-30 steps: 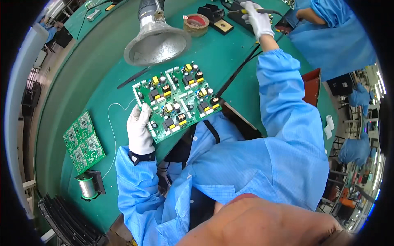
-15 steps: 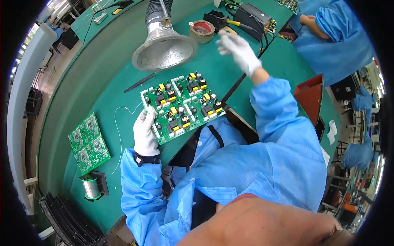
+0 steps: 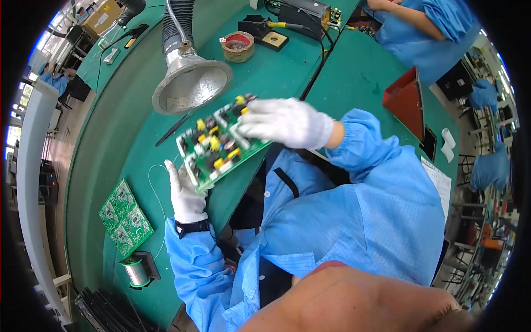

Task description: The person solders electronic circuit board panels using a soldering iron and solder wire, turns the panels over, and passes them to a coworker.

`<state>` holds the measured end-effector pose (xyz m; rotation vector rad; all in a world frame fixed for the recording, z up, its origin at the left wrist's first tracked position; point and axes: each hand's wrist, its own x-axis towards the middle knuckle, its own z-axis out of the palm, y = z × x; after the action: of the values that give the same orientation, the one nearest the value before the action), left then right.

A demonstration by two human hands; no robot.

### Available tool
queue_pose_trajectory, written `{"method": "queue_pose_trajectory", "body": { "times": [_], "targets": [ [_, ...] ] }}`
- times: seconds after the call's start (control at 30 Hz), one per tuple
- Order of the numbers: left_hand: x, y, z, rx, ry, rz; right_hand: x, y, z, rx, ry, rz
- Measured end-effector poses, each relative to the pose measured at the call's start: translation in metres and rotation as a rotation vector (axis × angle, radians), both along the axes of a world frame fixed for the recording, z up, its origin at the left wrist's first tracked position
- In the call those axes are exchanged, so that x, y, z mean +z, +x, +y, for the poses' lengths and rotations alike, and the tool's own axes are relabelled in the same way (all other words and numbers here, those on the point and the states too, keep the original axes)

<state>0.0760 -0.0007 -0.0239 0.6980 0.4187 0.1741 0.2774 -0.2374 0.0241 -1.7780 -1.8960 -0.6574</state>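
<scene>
A green circuit board crowded with yellow, black and white components is held tilted above the green table. My left hand, in a white glove, supports its near left corner; the thumb sticks up apart from the board and the other fingers are partly hidden beneath it. Over the board's right side lies my white-gloved right hand, smeared by motion, its fingers gripping there and covering several components. A second green board, its solder side showing, rests on the table at left. Close to it stands a spool of solder wire, its strand trailing toward my left hand.
A metal fume hood hangs beyond the board, with a dark thin tool below it. Farther back are a tape roll, a soldering iron and its sponge stand. A red bin stands right. Another person sits at far right.
My right hand has come down from near the soldering stand onto the board's right side. The board has tilted, and my left thumb has come off its edge. The whole view has shifted slightly.
</scene>
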Motion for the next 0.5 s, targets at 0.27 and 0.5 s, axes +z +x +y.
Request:
{"method": "queue_pose_trajectory", "body": {
  "times": [0.27, 0.5],
  "targets": [
    [-0.015, -0.002, 0.006, -0.038, 0.188, 0.047, 0.048, 0.066, -0.111, -0.818, 0.866, 0.171],
    [0.002, 0.001, -0.004, -0.040, 0.312, 0.109, -0.049, 0.219, -0.240, -0.821, 1.154, 1.322]
  ]
}}
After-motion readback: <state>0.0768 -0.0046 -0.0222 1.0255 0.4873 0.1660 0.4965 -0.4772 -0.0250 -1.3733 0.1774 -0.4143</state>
